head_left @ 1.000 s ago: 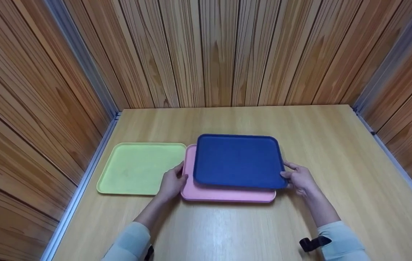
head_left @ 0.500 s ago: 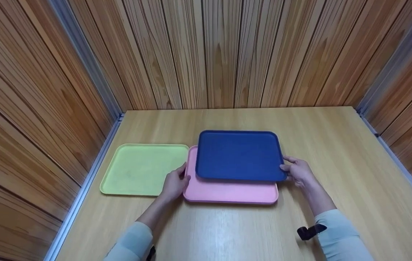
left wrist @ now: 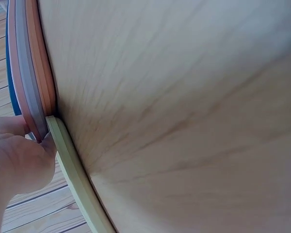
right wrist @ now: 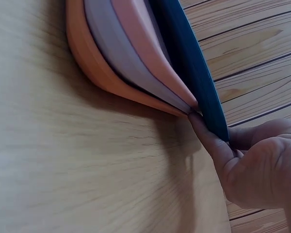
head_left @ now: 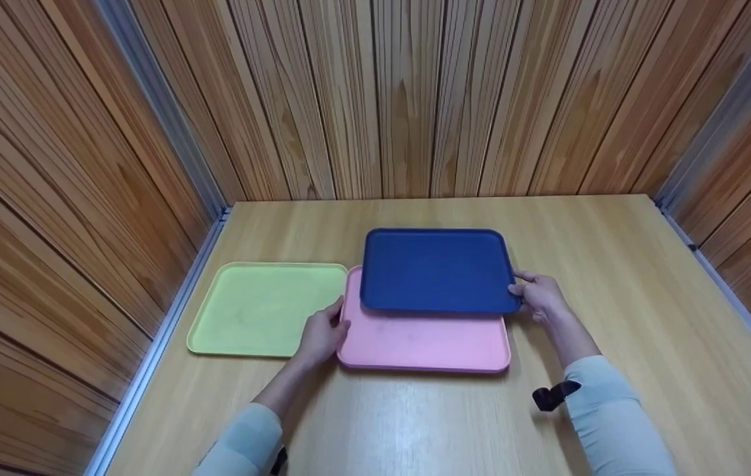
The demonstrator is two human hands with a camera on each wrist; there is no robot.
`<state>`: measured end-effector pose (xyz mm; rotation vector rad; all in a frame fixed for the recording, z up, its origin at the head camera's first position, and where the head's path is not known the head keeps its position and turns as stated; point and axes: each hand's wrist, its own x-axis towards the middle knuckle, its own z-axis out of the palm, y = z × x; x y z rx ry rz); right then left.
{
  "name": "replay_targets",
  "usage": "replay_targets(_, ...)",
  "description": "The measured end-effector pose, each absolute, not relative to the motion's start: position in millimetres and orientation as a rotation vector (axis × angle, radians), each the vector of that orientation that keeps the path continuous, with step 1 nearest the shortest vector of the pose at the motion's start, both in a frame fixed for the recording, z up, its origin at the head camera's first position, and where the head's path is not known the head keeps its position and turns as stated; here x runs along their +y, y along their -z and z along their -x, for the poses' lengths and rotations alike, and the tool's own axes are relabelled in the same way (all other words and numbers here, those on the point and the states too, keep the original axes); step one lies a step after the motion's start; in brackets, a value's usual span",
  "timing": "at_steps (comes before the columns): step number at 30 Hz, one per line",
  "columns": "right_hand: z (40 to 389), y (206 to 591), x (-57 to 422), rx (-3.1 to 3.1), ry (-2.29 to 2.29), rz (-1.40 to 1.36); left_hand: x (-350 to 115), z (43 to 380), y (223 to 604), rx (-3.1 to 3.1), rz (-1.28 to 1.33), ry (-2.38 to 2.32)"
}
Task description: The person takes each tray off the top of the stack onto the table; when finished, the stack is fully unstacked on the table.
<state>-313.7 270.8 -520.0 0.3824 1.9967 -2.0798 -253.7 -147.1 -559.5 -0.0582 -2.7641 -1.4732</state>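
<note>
In the head view a blue tray [head_left: 440,271] lies tilted over the far part of a pink tray [head_left: 425,344]. My right hand [head_left: 541,296] pinches its right edge, thumb on top and fingers beneath. The right wrist view has a lavender tray [right wrist: 106,43] and an orange tray [right wrist: 82,53] stacked below the pink one, with a dark gap under the blue tray. My left hand [head_left: 320,336] holds the left edge of the pink tray, its thumb over the rim; its other fingertips are partly hidden at the stack's side. A light green tray [head_left: 263,309] lies just left, overlapped by this hand.
The trays rest on a wooden table [head_left: 402,423]. Wood-plank walls [head_left: 408,99] stand at the back and both sides, with metal rails [head_left: 151,344] along the side edges. A black strap piece [head_left: 555,396] sticks out from the right sleeve.
My right hand has slid the blue tray away from me, baring more of the pink tray's near part. The left hand has kept its hold, and the green tray lies as before.
</note>
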Motion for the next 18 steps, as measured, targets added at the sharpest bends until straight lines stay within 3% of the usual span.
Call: replay_targets(18,347.8,518.5,261.5,2.165,1.963,-0.45,-145.9,252.9,554.3,-2.826,0.041,1.48)
